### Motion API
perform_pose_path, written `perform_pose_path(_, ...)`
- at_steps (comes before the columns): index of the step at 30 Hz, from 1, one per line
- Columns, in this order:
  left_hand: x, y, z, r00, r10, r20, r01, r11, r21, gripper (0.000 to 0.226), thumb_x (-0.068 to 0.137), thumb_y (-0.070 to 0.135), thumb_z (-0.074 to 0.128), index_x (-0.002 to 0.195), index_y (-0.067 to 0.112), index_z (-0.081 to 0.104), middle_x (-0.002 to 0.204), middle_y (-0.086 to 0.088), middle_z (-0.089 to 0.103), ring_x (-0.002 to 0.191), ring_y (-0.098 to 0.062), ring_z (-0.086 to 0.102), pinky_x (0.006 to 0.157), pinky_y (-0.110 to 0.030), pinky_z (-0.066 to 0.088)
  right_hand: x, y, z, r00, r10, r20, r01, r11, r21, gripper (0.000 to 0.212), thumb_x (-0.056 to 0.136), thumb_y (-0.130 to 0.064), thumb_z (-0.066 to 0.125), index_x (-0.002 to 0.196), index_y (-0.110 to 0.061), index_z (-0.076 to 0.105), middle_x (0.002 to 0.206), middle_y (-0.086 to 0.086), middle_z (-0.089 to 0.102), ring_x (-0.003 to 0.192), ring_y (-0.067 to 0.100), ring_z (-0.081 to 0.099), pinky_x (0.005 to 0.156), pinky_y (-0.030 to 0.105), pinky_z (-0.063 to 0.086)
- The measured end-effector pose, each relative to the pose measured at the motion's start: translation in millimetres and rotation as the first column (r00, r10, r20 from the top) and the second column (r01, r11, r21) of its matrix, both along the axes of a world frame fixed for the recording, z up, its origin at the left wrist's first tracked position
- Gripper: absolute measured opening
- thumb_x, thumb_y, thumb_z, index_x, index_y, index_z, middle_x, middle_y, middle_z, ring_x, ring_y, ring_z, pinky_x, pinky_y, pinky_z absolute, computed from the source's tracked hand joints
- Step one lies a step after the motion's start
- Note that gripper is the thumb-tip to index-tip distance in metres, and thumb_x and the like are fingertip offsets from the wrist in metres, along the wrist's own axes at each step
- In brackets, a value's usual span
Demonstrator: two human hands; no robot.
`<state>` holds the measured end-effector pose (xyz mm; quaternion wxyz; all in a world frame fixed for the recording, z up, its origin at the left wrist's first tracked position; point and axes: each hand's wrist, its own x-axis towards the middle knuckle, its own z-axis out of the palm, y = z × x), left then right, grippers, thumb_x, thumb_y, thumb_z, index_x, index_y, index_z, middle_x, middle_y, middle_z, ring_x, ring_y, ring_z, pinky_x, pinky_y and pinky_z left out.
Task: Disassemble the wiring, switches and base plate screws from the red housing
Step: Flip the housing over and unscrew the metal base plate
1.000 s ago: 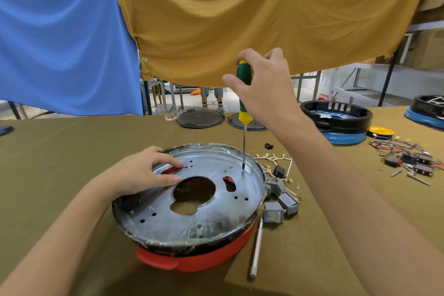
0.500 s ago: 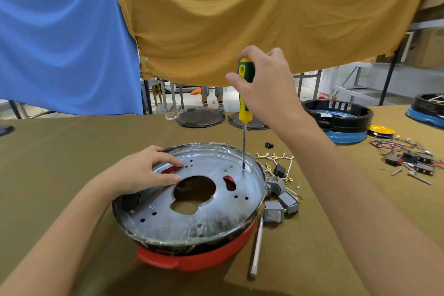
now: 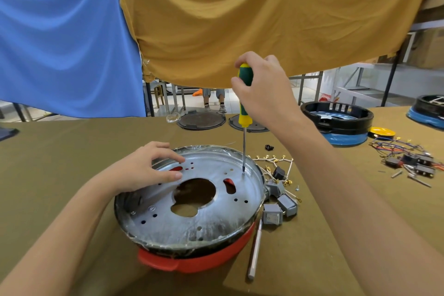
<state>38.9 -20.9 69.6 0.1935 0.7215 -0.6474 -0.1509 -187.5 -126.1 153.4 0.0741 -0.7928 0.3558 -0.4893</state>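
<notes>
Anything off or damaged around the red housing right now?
Nothing looks broken. The metal plate sits level in the red housing, though its near rim looks sooty. The right hand holds the screwdriver upright on it. Loose gray switches and a metal rod crowd its right side.

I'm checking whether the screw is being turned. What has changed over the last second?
Little. The right hand shifted its fingers on the screwdriver handle, as if re-gripping or turning; the tip stays at the same spot on the base plate. The left hand still rests on the plate. The red housing and the loose switches have not moved.
</notes>
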Motion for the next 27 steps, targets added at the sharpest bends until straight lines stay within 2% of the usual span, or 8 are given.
perform_pose_path(5,-10.1,-11.4,24.6,0.978,-0.071,0.196,0.059,0.996,0.063,0.038,0.087,0.056,0.064,0.123,0.05,0.058,0.155,0.008,0.03,0.145,-0.014,0.021,0.116,-0.041,0.023,0.4,-1.1,0.8,0.999,0.018,0.036,-0.02,0.999,0.042,0.031,0.095,-0.022,0.048,0.124,-0.014,0.055,0.101,0.006,0.054,0.096,0.025,0.052,0.073,0.03,0.033)
perform_pose_path(9,-44.5,-35.7,37.1,0.93,-0.239,0.279,0.208,0.969,0.136,0.038,0.089,0.053,0.064,0.126,0.042,0.06,0.128,0.018,0.048,0.116,-0.001,0.043,0.1,-0.026,0.034,1.2,0.9,0.5,1.0,-0.004,-0.01,0.004,1.0,0.006,0.031,0.094,-0.04,0.061,0.119,-0.022,0.06,0.109,0.006,0.043,0.105,0.026,0.048,0.087,0.032,0.045)
perform_pose_path(12,-72.0,-57.3,31.5,0.923,-0.297,0.244,0.264,0.952,0.158,0.038,0.088,0.051,0.068,0.122,0.035,0.064,0.105,0.019,0.061,0.092,0.004,0.056,0.082,-0.022,0.044,-0.7,1.5,2.0,1.0,-0.007,-0.004,0.007,1.0,-0.006,0.028,0.096,-0.032,0.06,0.122,-0.022,0.061,0.108,0.006,0.045,0.102,0.025,0.051,0.085,0.03,0.043)
perform_pose_path(16,-88.9,-79.4,13.8,0.937,-0.312,0.155,0.294,0.947,0.132,0.029,0.085,0.04,0.076,0.109,0.027,0.067,0.091,0.009,0.071,0.083,-0.009,0.065,0.071,-0.023,0.048,-4.1,1.8,4.6,1.0,0.002,0.025,-0.003,0.999,0.038,0.033,0.095,-0.017,0.048,0.127,-0.014,0.056,0.103,0.006,0.056,0.09,0.024,0.054,0.073,0.032,0.038)
perform_pose_path(19,-87.5,-85.0,2.9,0.951,-0.295,0.095,0.291,0.955,0.056,0.016,0.084,0.035,0.078,0.094,0.029,0.068,0.088,0.005,0.073,0.073,-0.004,0.066,0.06,-0.015,0.046,-5.0,3.2,5.0,1.0,0.02,0.016,-0.021,0.998,0.054,0.03,0.095,-0.022,0.049,0.123,-0.015,0.058,0.104,0.006,0.055,0.099,0.028,0.054,0.081,0.035,0.045)
perform_pose_path(21,-85.4,-85.8,-2.6,0.957,-0.288,0.036,0.288,0.958,0.012,0.011,0.084,0.032,0.078,0.089,0.028,0.069,0.088,0.002,0.072,0.065,0.001,0.062,0.059,-0.015,0.047,-4.6,2.5,4.4,1.0,0.018,-0.011,-0.017,0.999,0.045,0.027,0.096,-0.029,0.054,0.121,-0.021,0.06,0.108,0.004,0.045,0.103,0.027,0.052,0.088,0.034,0.046)
perform_pose_path(24,-84.3,-85.8,-6.8,0.959,-0.272,-0.079,0.275,0.961,0.024,0.009,0.086,0.029,0.077,0.089,0.025,0.07,0.092,-0.006,0.071,0.07,-0.011,0.064,0.07,-0.036,0.057,-5.4,-0.2,5.0,1.0,0.0,-0.029,0.001,1.0,0.025,0.026,0.097,-0.031,0.057,0.122,-0.023,0.06,0.108,0.005,0.041,0.101,0.027,0.053,0.092,0.034,0.048)
perform_pose_path(27,-84.7,-86.9,-9.1,0.96,-0.271,-0.066,0.272,0.962,0.008,0.008,0.087,0.03,0.076,0.087,0.026,0.069,0.086,0.001,0.07,0.065,-0.001,0.062,0.06,-0.022,0.052,-5.6,-3.3,5.4,0.999,0.003,-0.036,-0.002,1.0,0.028,0.029,0.098,-0.021,0.05,0.125,-0.021,0.06,0.11,0.007,0.046,0.097,0.027,0.053,0.082,0.029,0.043)
